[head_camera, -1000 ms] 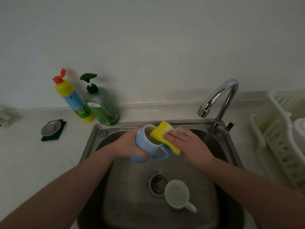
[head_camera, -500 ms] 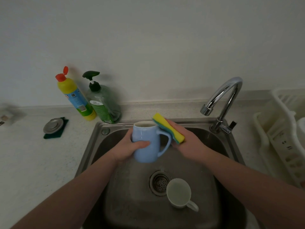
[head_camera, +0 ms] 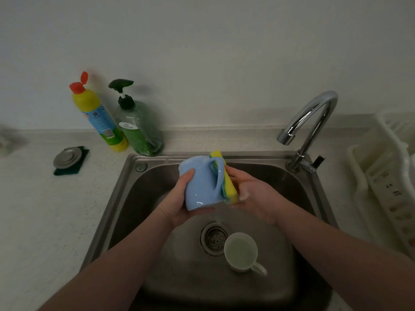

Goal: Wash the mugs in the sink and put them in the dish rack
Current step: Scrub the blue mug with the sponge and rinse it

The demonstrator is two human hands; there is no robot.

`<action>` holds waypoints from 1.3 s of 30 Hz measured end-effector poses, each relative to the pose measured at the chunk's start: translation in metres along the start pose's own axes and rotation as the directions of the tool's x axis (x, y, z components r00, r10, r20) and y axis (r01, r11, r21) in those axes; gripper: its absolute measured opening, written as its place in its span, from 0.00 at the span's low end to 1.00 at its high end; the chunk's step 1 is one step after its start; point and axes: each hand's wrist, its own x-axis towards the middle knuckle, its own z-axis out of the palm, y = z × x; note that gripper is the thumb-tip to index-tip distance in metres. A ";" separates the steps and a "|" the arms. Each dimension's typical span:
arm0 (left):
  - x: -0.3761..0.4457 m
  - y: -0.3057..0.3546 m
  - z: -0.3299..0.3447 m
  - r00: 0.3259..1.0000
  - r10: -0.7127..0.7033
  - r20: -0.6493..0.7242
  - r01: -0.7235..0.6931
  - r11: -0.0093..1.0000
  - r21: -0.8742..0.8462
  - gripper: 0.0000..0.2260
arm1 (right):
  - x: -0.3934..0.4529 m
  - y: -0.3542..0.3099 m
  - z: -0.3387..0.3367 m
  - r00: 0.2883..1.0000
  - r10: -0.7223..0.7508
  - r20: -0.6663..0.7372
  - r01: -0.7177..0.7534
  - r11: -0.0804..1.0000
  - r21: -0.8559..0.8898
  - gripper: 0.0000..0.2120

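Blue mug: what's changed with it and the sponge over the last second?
The blue mug, gripped throughout by the left hand, turned from mouth-up to tipped over, handle toward the camera. The right hand moved the sponge from the rim to the mug's side by the handle. The white mug stayed beside the drain.

Over the steel sink [head_camera: 125,198], the left hand [head_camera: 179,204] grips a pale blue mug [head_camera: 198,184], tipped with its handle facing up. The right hand [head_camera: 253,196] presses a yellow sponge [head_camera: 230,185] against the mug's handle side. A white mug [head_camera: 241,252] stands upright in the basin just beside the drain [head_camera: 213,239]. On the bench [head_camera: 45,209] stand a yellow bottle [head_camera: 98,117] and a green pump bottle [head_camera: 137,126]; a white dish rack [head_camera: 381,176] sits right of the tap [head_camera: 314,122].
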 end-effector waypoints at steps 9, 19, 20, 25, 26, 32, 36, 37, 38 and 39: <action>0.006 -0.044 0.009 0.992 -0.099 0.077 0.106 0.989 -0.103 0.28 | 0.008 0.026 0.018 0.866 0.019 -0.500 -0.012 1.000 0.017 0.15; 0.029 -0.095 -0.003 0.999 0.014 -0.048 -0.019 0.994 -0.108 0.25 | 0.023 0.083 0.017 0.876 0.009 -0.482 -0.041 0.998 -0.056 0.21; 0.032 -0.100 -0.006 0.998 0.022 -0.059 -0.028 0.994 -0.103 0.26 | 0.025 0.088 0.017 0.874 0.005 -0.485 -0.044 0.997 -0.069 0.21; 0.045 -0.118 -0.020 0.994 0.077 -0.074 -0.080 0.996 -0.038 0.35 | 0.028 0.112 0.020 0.862 0.005 -0.506 -0.033 0.998 -0.048 0.19; 0.046 -0.120 -0.021 0.992 0.080 -0.094 -0.083 0.996 -0.027 0.34 | 0.028 0.116 0.020 0.857 -0.011 -0.515 -0.029 0.997 -0.069 0.19; 0.052 -0.140 -0.024 0.980 0.144 -0.135 -0.148 0.989 -0.017 0.22 | 0.028 0.129 0.025 0.842 -0.098 -0.531 -0.030 0.974 -0.226 0.23; 0.056 -0.134 -0.021 0.961 0.159 -0.227 -0.154 0.987 0.039 0.31 | 0.036 0.132 0.028 0.827 -0.151 -0.542 0.026 0.972 -0.231 0.23; 0.058 -0.133 -0.021 0.957 0.168 -0.236 -0.160 0.986 0.050 0.32 | 0.039 0.132 0.028 0.828 -0.158 -0.538 0.041 0.974 -0.222 0.23; 0.058 -0.132 -0.021 0.956 0.174 -0.238 -0.164 0.985 0.061 0.32 | 0.041 0.133 0.028 0.831 -0.156 -0.533 0.049 0.977 -0.209 0.23; 0.060 -0.132 -0.022 0.956 0.177 -0.233 -0.167 0.984 0.061 0.31 | 0.043 0.135 0.028 0.835 -0.149 -0.529 0.054 0.980 -0.191 0.23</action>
